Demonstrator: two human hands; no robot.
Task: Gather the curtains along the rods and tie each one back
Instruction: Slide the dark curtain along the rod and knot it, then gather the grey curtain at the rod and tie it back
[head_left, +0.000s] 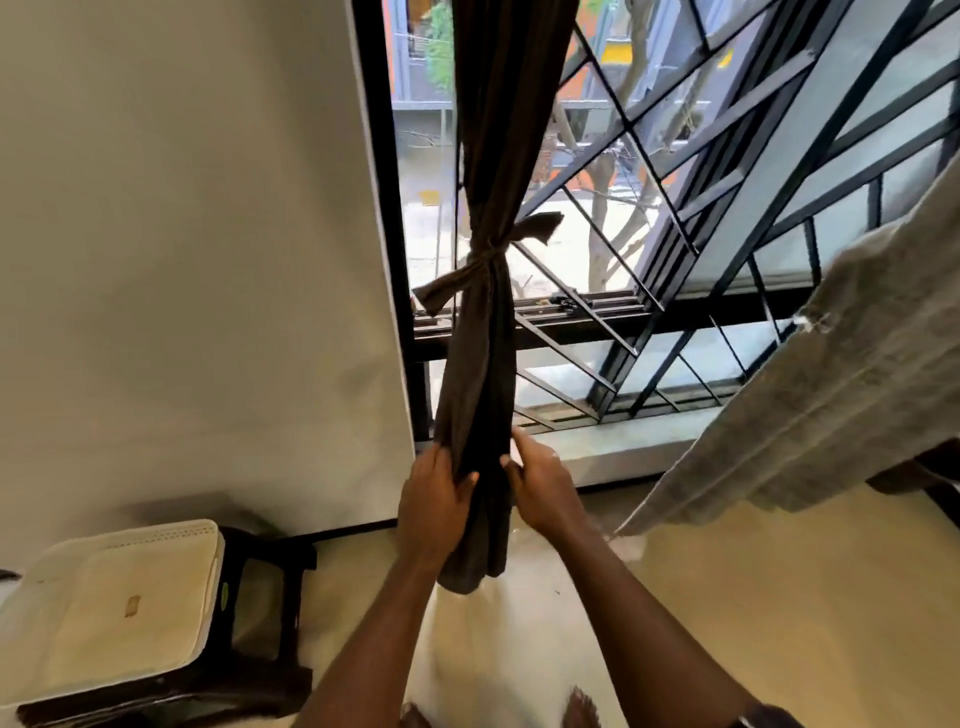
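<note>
Hanging in front of the left part of the window, the dark curtain (483, 374) is seen already gathered into 1 narrow column and bound about its middle by a tie-back (485, 262) of the same cloth, whose 2 ends stick out to either side of the knot. The rod above is not in view, so how the fabric sits along it cannot be told.

Below the knot, near the hem, the column is held by 2 hands. A fold at its left edge is gripped by the left hand (434, 499), thumb curled over the cloth. The right hand (543, 486) is laid against the right edge, thumb on the fabric and forefinger stretched upward beside it; whether a fold is actually pinched there cannot be told. The lower part is judged to be being straightened, a finishing touch to a curtain otherwise done.

To the right, well apart, a grey curtain (810, 415) is seen spread wide and slanting, with no tie-back visible around it; it is judged to be what is left of the task.

Behind both, a black window grille (675, 208) is set above the sill (623, 452). A dark stool (270, 587) bearing a pale cushion (114, 597) is placed against the wall (182, 260).
</note>
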